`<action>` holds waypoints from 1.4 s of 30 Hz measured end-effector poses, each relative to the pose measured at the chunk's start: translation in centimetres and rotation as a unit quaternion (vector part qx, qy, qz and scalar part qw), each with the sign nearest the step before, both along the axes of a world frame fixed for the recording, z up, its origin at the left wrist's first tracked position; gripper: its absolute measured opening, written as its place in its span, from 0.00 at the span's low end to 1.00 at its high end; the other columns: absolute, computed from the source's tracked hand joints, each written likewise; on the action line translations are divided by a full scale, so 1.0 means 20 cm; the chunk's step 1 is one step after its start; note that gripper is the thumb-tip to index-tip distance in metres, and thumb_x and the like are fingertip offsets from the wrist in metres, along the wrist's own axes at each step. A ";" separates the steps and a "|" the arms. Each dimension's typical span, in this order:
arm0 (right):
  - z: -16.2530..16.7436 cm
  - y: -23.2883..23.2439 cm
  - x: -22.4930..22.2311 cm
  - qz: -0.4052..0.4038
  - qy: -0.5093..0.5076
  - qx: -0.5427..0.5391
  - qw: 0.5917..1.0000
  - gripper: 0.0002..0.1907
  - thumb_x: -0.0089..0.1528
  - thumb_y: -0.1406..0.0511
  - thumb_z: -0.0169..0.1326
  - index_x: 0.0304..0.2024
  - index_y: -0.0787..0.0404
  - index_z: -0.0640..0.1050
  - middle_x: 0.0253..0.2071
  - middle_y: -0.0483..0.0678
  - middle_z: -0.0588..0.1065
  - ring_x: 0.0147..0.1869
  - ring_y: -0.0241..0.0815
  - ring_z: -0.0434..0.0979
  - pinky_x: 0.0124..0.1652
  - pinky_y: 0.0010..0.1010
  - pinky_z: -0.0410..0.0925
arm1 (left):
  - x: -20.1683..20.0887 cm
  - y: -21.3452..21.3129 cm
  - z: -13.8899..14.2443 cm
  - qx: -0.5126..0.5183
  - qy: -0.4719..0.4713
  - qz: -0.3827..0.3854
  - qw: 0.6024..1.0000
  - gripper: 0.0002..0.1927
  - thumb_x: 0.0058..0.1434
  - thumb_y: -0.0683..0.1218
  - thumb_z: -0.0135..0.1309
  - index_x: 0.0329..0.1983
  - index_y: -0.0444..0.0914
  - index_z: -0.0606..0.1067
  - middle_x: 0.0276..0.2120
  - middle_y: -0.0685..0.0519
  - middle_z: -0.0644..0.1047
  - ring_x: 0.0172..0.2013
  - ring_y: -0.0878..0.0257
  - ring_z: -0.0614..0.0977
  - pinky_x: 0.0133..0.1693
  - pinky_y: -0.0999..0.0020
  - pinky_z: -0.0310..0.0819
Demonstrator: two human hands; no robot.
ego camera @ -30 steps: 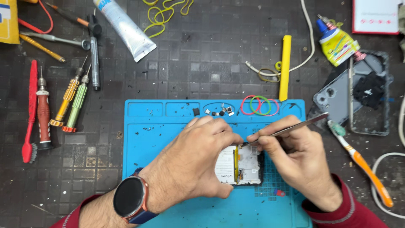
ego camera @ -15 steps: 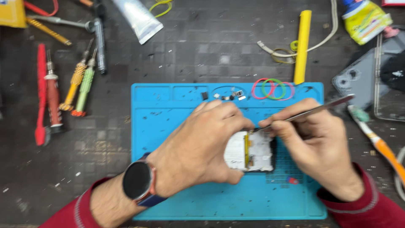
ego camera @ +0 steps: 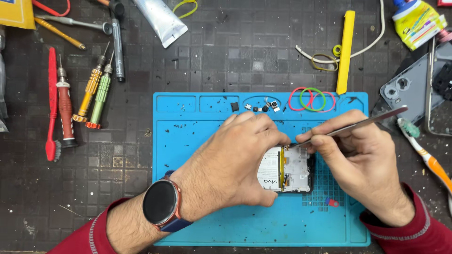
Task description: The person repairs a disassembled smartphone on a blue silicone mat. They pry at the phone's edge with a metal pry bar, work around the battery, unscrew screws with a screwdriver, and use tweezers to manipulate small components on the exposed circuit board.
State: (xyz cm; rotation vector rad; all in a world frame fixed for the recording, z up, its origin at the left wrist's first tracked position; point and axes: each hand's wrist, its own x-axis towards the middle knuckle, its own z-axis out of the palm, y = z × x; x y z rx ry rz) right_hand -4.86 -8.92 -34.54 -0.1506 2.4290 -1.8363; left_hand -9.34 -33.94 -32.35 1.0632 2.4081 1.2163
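Screwdrivers (ego camera: 94,91) sit over at the left of the frame. On the blue mat (ego camera: 197,141) in the middle, the left hand (ego camera: 230,164) clamps the opened phone (ego camera: 287,169), and the right hand (ego camera: 362,160) pinches metal tweezers (ego camera: 358,124), tip touching the phone's top edge.

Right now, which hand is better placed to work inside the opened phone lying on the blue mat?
Probably the right hand: it holds the thin metal tweezers, whose tip meets the top edge of the opened phone. The left hand grips the phone's side, steadying it on the blue silicone mat.
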 end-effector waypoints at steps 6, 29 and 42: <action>0.00 0.00 -0.01 0.001 -0.001 -0.009 1.000 0.06 0.68 0.73 0.53 0.47 0.68 0.72 0.43 0.55 0.82 0.46 0.36 0.83 0.46 0.26 0.77 | -0.01 0.01 0.01 -0.004 -0.007 -0.002 1.000 0.36 0.33 0.51 0.72 0.48 0.37 0.78 0.41 0.49 0.74 0.48 0.50 0.75 0.55 0.57 0.69; -0.01 0.01 0.00 0.005 -0.006 0.000 1.000 0.06 0.68 0.73 0.52 0.47 0.68 0.72 0.43 0.56 0.82 0.46 0.36 0.83 0.45 0.25 0.78 | 0.01 0.01 0.01 -0.014 -0.009 0.003 1.000 0.37 0.32 0.51 0.72 0.48 0.36 0.78 0.41 0.49 0.74 0.47 0.50 0.75 0.54 0.58 0.70; -0.01 0.02 0.00 0.005 -0.003 0.004 1.000 0.06 0.68 0.73 0.52 0.47 0.68 0.71 0.43 0.56 0.82 0.48 0.37 0.84 0.46 0.26 0.78 | 0.01 0.02 0.02 -0.012 -0.009 0.006 1.000 0.37 0.32 0.51 0.72 0.49 0.36 0.78 0.41 0.48 0.74 0.48 0.50 0.75 0.54 0.58 0.70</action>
